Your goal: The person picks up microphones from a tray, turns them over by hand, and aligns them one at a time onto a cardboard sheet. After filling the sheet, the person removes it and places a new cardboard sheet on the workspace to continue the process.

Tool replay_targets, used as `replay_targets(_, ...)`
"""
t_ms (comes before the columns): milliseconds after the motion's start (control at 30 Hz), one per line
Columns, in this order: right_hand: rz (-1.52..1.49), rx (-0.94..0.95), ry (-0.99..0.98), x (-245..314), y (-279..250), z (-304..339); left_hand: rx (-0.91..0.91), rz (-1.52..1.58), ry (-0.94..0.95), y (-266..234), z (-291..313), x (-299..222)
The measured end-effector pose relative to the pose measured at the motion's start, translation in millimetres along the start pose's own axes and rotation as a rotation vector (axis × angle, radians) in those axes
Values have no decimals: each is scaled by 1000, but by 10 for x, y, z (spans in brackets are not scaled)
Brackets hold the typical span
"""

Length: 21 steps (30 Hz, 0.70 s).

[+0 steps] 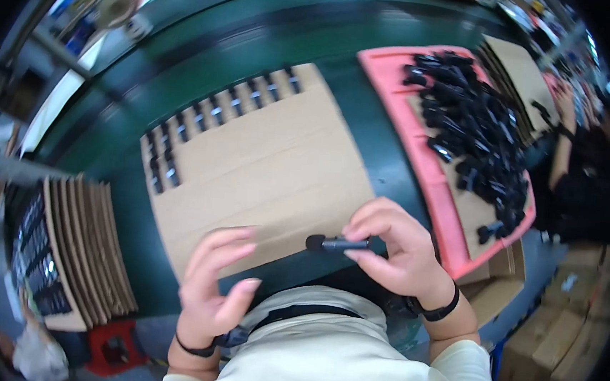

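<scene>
1. Right hand (407,259): thumb and fingertips pinched around a black stick-shaped piece (345,244) with a rounded, foam-like tip; the tip points toward the left hand.
2. Piece is held just above the near edge of a brown cardboard sheet (271,170), lying roughly sideways.
3. Left hand (209,294): fingers spread and loosely curled, thumb apart, nothing in it; it is over or beside the sheet's near left corner (can't tell whether it touches).
4. Sheet lies on a green work surface (259,40). Similar black pieces (216,110) line its far edge, side by side, with two more nearer the person at the left end.
5. Right of the sheet: pink tray (431,182) with a jumbled heap of black pieces (471,121) (too tangled to count).
6. Left: stack of cardboard sheets (89,245) near a red stool (115,347).
7. Far right: a co-worker's hand (566,103) near more cardboard sheets (518,75); cardboard boxes (543,345) below.
</scene>
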State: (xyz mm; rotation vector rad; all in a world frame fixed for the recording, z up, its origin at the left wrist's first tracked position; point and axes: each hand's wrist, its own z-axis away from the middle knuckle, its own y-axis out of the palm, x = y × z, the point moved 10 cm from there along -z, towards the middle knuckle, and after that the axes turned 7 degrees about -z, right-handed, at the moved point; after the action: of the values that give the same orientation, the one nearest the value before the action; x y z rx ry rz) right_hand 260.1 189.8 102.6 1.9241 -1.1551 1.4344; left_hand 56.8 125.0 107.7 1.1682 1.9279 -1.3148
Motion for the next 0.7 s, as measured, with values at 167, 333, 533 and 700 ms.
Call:
replay_targets(167,-168,199,-103,78,768,-222,63,12,-44,-146,92,18)
replay_targets(333,-314,206,11,-39,1057,-279,0,-109,50,-329,197,-70)
replay_targets(533,-268,273,217,-277,1255,-222,-61,-211,129,-374,283,-65)
replay_targets(700,-77,240,-77,-79,1216,-292,-46,-47,29,-353,287,81)
